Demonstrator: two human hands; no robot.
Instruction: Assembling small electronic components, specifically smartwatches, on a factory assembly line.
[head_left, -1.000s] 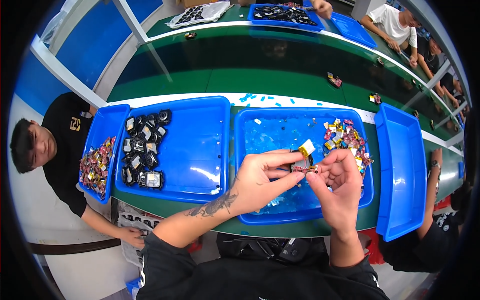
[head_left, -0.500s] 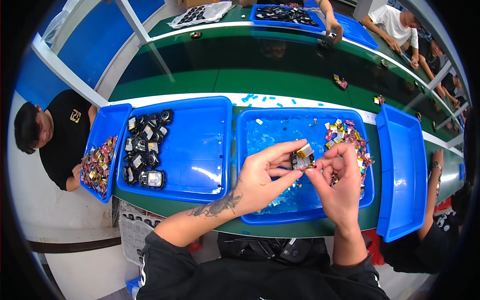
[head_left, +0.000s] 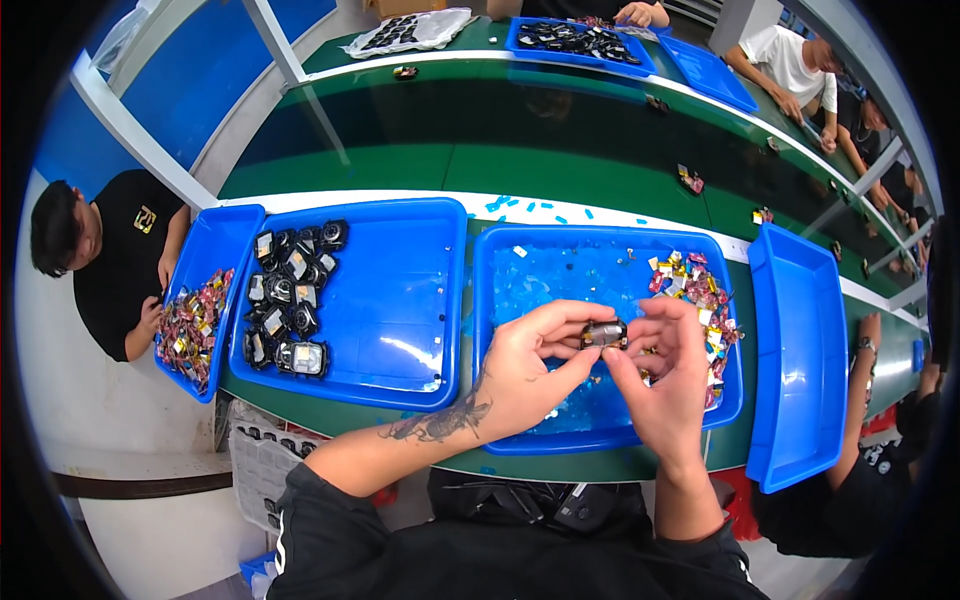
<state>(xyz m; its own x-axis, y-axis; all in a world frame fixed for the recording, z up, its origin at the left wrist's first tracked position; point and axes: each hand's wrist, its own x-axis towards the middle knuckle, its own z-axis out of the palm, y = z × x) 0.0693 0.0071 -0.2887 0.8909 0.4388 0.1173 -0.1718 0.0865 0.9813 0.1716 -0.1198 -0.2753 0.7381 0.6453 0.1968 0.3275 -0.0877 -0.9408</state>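
A small black electronic device housing [head_left: 603, 334] with a grey middle is held above the tray in front of me. My left hand [head_left: 535, 355] pinches its left side between thumb and fingers. At its right end my right hand [head_left: 665, 375] has its thumb and curled fingertips closed on the edge. Beneath both hands lies a blue tray [head_left: 483, 385] with bits of blue film. A heap of small pink, yellow and silver parts [head_left: 695, 285] fills that tray's right side, partly hidden by my right hand.
Left of it, a blue tray [head_left: 400, 300] holds several black devices [head_left: 290, 290]. A narrower tray [head_left: 240, 225] of colourful parts stands beyond, beside a person in black. Another blue tray [head_left: 800, 380] is at right. Loose units [head_left: 690, 180] sit on the green belt [head_left: 560, 175]; co-workers sit across it.
The device has turned in my fingers, and the silver-and-yellow piece that stood up from it no longer shows. Across the belt, a co-worker's reaching hand has drawn back.
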